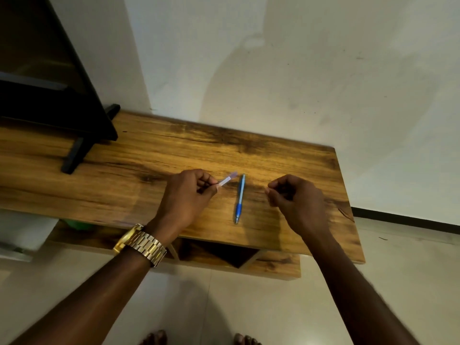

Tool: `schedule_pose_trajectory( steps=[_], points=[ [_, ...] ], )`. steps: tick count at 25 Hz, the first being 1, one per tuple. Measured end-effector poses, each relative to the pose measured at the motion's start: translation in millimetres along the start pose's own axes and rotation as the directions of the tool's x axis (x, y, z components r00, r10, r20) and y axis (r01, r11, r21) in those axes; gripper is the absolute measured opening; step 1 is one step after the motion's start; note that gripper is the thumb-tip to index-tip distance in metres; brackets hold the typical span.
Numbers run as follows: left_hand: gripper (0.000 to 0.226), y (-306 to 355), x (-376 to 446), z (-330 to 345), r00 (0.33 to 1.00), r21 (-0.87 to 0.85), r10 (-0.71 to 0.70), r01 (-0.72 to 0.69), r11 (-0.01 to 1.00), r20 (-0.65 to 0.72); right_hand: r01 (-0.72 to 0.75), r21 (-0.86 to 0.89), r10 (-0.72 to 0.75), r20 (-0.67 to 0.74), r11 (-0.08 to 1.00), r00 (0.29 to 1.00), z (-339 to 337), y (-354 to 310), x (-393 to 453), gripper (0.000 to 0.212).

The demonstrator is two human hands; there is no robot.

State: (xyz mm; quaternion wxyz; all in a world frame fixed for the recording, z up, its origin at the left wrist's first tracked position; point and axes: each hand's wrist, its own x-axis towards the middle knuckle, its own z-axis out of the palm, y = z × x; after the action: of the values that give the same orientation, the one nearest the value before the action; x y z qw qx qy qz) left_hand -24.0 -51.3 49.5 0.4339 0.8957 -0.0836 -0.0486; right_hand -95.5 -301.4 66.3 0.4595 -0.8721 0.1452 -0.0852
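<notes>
Two hands are flanking the blue pen [240, 197] lying on the worktop [124, 170]: the left hand [189, 195] is pinching a pale slim piece [226, 181] in its fingers, while the right hand [296, 197] is curling its fingers together, on what is unclear. Likely the pen is being fitted together, so the next move is calling for lining the piece up with it.

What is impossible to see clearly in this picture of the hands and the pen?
- Head view: whether the right hand holds anything; its curled fingers hide the palm.
- Head view: what the pale strip pinched by the left hand is; it is blurred.
- Head view: any print on the blue pen; too small.
- Head view: the black screen; cut off by the left edge.
</notes>
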Motion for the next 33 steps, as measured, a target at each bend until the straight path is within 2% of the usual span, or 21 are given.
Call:
schedule_pose_trajectory(
  steps=[2,3,5,15,19,22,27,30,33],
  points=[
    [0.013,8,-3,1,0.998,-0.084,0.065,-0.063,0.994,0.014,-0.098,0.377,0.112,-0.017,0.921,0.994,0,-5,1,0.015],
    [0.013,12,-5,3,0.995,-0.108,0.099,-0.096,0.989,0.024,-0.108,0.486,0.128,-0.007,0.867,0.992,1,-6,2,0.018],
    [0.013,17,-7,6,0.988,-0.130,0.149,-0.143,0.981,0.031,-0.100,0.567,0.113,0.012,0.817,0.994,7,-8,1,0.022],
    [0.011,15,-6,5,0.990,-0.171,0.138,-0.138,0.976,-0.007,-0.104,0.556,0.060,0.096,0.825,0.994,13,-10,0,0.014],
    [0.013,14,-7,1,0.988,-0.147,0.151,-0.149,0.978,0.001,-0.066,0.440,0.017,0.115,0.895,0.993,10,-4,1,0.012],
    [0.015,12,-6,-7,0.991,-0.148,0.127,-0.122,0.981,0.031,-0.047,0.394,-0.012,0.148,0.918,0.989,10,-4,0,0.011],
    [0.014,7,-9,-15,0.984,-0.153,0.106,-0.084,0.985,0.145,-0.056,0.447,-0.034,0.192,0.893,0.981,14,-6,-1,0.013],
    [0.014,5,-6,-20,0.977,-0.140,0.110,-0.084,0.987,0.185,-0.055,0.493,-0.016,0.140,0.868,0.990,21,-12,1,0.017],
    [0.012,2,-3,-21,0.996,-0.123,0.071,-0.066,0.990,0.044,-0.056,0.417,0.071,-0.019,0.907,0.997,27,-11,7,0.015]
  ],
)
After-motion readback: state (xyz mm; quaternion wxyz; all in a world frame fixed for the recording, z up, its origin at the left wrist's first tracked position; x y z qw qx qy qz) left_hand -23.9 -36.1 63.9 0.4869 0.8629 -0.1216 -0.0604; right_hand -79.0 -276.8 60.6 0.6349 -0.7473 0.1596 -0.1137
